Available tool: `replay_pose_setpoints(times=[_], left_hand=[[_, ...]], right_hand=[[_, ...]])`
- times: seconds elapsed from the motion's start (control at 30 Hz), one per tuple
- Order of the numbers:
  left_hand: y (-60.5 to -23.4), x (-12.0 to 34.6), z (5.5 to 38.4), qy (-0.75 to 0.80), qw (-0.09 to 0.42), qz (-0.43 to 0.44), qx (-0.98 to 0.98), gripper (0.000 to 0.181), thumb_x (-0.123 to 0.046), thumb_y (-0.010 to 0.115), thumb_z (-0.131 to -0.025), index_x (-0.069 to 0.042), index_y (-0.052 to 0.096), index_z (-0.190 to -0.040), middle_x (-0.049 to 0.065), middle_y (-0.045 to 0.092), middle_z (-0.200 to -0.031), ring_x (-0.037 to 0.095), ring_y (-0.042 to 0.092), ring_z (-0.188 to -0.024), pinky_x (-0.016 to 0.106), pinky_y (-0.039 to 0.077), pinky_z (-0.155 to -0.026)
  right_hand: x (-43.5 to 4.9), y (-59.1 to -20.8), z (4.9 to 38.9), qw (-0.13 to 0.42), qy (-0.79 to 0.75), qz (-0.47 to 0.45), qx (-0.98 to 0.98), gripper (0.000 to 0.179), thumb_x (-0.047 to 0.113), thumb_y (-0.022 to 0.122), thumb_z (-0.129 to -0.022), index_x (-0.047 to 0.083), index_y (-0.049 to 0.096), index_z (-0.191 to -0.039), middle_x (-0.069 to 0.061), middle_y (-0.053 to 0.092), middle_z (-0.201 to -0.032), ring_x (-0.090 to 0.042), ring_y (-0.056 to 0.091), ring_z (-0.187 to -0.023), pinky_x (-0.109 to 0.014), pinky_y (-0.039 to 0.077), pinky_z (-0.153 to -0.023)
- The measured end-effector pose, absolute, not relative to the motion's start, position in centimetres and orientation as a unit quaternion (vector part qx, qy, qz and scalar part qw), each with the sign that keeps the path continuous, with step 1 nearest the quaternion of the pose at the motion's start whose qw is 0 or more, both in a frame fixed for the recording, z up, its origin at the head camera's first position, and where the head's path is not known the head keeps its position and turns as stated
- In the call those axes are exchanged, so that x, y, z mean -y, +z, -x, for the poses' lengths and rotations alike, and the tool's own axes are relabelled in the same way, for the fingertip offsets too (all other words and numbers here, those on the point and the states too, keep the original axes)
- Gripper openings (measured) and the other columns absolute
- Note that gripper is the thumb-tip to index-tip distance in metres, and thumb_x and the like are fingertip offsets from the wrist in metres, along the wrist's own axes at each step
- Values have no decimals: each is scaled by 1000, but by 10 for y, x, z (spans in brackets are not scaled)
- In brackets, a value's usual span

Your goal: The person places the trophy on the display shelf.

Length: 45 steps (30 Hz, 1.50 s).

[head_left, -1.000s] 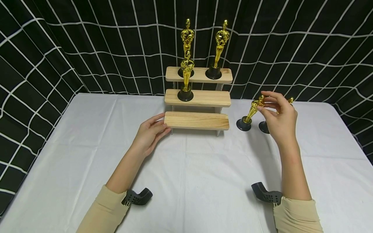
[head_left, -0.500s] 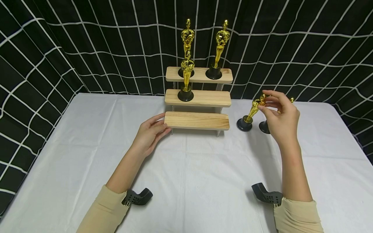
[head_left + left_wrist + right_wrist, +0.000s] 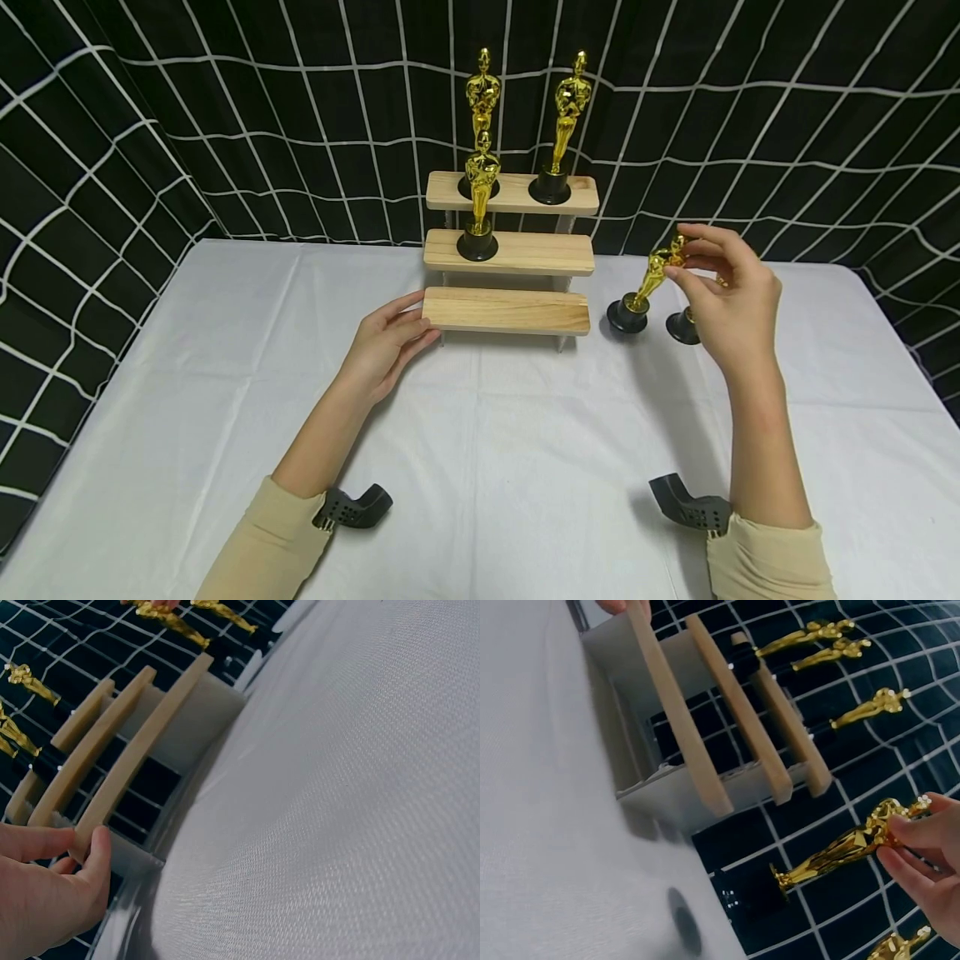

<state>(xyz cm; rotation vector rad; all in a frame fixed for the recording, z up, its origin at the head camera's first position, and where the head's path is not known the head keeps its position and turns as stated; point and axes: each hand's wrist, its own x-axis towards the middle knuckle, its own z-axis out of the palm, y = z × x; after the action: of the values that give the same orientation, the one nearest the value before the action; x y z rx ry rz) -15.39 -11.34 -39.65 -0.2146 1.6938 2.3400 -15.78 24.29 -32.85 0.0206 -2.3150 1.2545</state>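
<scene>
One black curtain (image 3: 300, 167), patterned with a white grid, hanging behind the tiered stand (image 3: 543, 255) and to both sides of it. One table (image 3: 450, 500) under white cloth, bearing the stand toward its far edge. One tiered stand as such: three pale wooden shelves, stepped upward away from the person. Two tan sleeves (image 3: 262, 533), both on the person's side of the stand. One left hand (image 3: 386, 346), at the stand's left end, thumb and fingers pinching the end of the bottom shelf (image 3: 507, 310). One right hand (image 3: 727, 292), to the right of the stand, thumb and fingertips drawn together on the upper part of a statuette. Five gold statuettes on round black bases: the held statuette (image 3: 654, 277), just right of the stand, head up, base lifted off the cloth; a second (image 3: 681, 327), farther right of the stand, mostly hidden by the right hand; one (image 3: 482, 179) upright at the left of the stand's middle shelf; one (image 3: 483, 93) upright at the left of its top shelf, partly covered; one (image 3: 572, 104) upright toward the right of that shelf. Two dark wrist devices (image 3: 360, 508), nearer the person than the stand.
</scene>
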Motion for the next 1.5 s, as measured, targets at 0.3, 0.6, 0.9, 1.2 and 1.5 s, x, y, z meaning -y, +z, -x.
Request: replay_pose_setpoints(times=[0.3, 0.6, 0.9, 1.2, 1.5], left_hand=[[-397, 113, 154, 802, 122, 75, -581, 54, 10, 49, -107, 1, 40, -159, 27, 49, -148, 28, 62, -124, 24, 60, -104], [-396, 114, 154, 801, 122, 81, -580, 54, 10, 49, -106, 1, 41, -159, 28, 48, -149, 31, 59, -129, 24, 60, -104], [-397, 114, 154, 803, 124, 78, -578, 54, 10, 49, -106, 2, 41, -159, 28, 48, -149, 31, 59, -128, 24, 60, -104], [-397, 113, 155, 802, 123, 75, -580, 54, 10, 49, -106, 1, 41, -159, 28, 48, -149, 33, 59, -131, 25, 60, -104], [-397, 113, 156, 802, 124, 76, -579, 54, 10, 49, -107, 1, 41, -159, 28, 48, -150, 33, 58, -132, 24, 60, -104]], right_hand=[[-236, -314, 149, 255, 467, -23, 846, 46, -11, 78, -90, 5, 71, -133, 16, 67, -111, -1, 65, -98, -4, 58, -85], [-231, -307, 144, 250, 465, -27, 849, 48, -11, 78, -90, 6, 71, -134, 22, 64, -109, -1, 64, -99, -3, 57, -86], [-224, -300, 139, 249, 470, -49, 845, 48, -14, 78, -88, 4, 71, -133, 9, 69, -118, -2, 66, -100, -4, 58, -85], [-216, -291, 139, 255, 477, -84, 837, 50, -17, 78, -87, 3, 72, -132, 12, 71, -114, -3, 67, -98, -6, 60, -85], [-208, -282, 140, 248, 459, -91, 848, 47, -10, 79, -89, 4, 71, -134, 23, 65, -112, -1, 65, -98, -3, 57, -87]])
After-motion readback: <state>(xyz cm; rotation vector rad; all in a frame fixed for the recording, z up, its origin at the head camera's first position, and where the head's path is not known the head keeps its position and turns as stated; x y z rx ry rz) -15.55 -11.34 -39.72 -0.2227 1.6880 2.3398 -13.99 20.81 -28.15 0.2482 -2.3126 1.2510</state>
